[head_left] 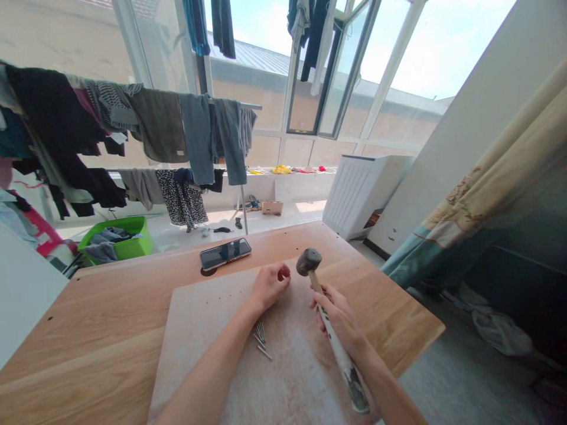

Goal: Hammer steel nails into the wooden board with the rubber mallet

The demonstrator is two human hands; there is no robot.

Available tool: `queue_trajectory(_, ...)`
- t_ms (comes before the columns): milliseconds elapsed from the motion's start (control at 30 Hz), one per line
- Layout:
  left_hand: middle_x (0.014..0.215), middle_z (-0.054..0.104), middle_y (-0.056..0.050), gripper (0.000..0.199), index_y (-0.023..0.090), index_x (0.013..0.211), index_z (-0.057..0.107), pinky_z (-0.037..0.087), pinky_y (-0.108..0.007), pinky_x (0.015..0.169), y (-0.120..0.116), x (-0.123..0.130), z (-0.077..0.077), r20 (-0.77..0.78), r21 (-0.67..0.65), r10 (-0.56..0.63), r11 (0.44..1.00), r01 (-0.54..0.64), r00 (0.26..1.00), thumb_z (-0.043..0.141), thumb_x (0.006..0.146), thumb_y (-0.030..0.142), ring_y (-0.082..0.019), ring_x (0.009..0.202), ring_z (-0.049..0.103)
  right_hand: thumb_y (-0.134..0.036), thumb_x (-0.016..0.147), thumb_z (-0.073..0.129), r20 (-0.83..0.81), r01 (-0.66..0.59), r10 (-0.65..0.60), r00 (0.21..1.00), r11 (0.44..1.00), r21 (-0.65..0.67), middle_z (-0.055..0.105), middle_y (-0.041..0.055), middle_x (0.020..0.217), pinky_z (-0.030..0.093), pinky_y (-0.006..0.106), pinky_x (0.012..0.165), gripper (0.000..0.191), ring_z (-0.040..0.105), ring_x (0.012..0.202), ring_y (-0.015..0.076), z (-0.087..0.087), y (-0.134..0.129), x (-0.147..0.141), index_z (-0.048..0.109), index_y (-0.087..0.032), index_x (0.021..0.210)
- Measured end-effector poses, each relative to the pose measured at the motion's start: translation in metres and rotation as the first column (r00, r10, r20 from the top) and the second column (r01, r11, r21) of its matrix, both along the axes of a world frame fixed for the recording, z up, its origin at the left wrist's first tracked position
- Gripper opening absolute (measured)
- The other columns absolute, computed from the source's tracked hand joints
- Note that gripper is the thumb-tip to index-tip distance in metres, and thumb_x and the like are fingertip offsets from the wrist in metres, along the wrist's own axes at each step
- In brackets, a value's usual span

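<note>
My right hand grips a hammer by its worn, pale wooden handle. The hammer's dark, blocky head is raised to the right of my left hand. My left hand rests near the far edge of a thin wooden board, its fingers curled together. Whatever those fingers hold, if anything, is too small to make out. Beside my left forearm, several nails lie loose on the board. A few small dark marks dot the board's far left part.
The board lies on a wooden table. A phone lies beyond the board. Past the table stand a green basket with clothes, a rack of hanging laundry and a white cabinet-like unit. A curtain hangs on the right.
</note>
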State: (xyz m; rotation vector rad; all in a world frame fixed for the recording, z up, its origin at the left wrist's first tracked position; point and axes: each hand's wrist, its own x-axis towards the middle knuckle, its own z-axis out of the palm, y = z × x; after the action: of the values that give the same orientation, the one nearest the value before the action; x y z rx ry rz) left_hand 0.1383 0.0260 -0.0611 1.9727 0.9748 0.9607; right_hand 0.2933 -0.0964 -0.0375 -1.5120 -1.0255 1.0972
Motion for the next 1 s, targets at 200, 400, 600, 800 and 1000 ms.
queue_trajectory(200,0.071,0.068,0.0,0.009,0.017,0.077,0.067,0.047,-0.023,0.065,0.001,0.001,-0.002,0.013,-0.016,-0.007,1.0,0.007,1.0,0.061,0.074,0.011,-0.013,0.066,0.061,-0.056,0.083,0.057,-0.02,-0.009,0.009,1.0,1.0,0.002,0.046,-0.0074,0.04,0.034,0.018,0.033,0.037,0.04,0.033,0.0087,-0.009,0.002,-0.005,0.054,-0.021,0.072)
queue_trajectory(400,0.074,0.07,0.001,0.023,0.018,0.096,0.066,0.048,-0.023,0.065,0.001,0.003,-0.003,0.033,-0.037,0.018,0.999,-0.017,0.999,0.063,0.075,0.009,-0.013,0.066,0.064,-0.058,0.084,0.06,-0.098,-0.026,0.032,0.995,0.997,0.069,0.051,-0.0054,0.042,0.035,0.018,0.034,0.04,0.04,0.034,0.0081,0.002,-0.009,-0.008,0.061,-0.019,0.079)
queue_trajectory(600,0.073,0.071,0.002,0.025,0.018,0.096,0.066,0.049,-0.023,0.065,0.001,0.002,-0.002,0.018,-0.008,0.036,0.999,-0.036,0.999,0.064,0.074,0.007,-0.013,0.066,0.064,-0.056,0.076,0.074,-0.286,0.0,0.023,0.958,0.997,0.082,0.057,-0.0038,0.054,0.034,0.016,0.029,0.041,0.042,0.035,0.006,0.008,-0.01,-0.005,0.066,-0.017,0.082)
queue_trajectory(800,0.071,0.071,0.003,0.027,0.018,0.096,0.068,0.049,-0.023,0.066,0.0,0.002,0.0,0.027,-0.005,0.024,1.0,-0.024,0.999,0.065,0.072,0.006,-0.013,0.065,0.063,-0.051,0.086,0.066,-0.275,-0.084,0.108,0.955,0.992,0.097,0.063,-0.0015,0.062,0.033,0.016,0.027,0.035,0.04,0.031,0.0039,-0.007,-0.008,0.001,0.065,-0.016,0.08)
queue_trajectory(1000,0.071,0.069,0.003,0.028,0.018,0.1,0.067,0.049,-0.022,0.065,0.001,0.002,-0.002,0.042,-0.019,0.023,1.0,-0.022,0.999,0.063,0.074,0.009,-0.013,0.065,0.064,-0.051,0.083,0.069,-0.288,-0.044,0.072,0.955,0.994,0.101,0.063,-0.0015,0.069,0.033,0.016,0.026,0.034,0.04,0.031,0.0032,-0.005,-0.008,0.001,0.064,-0.016,0.084)
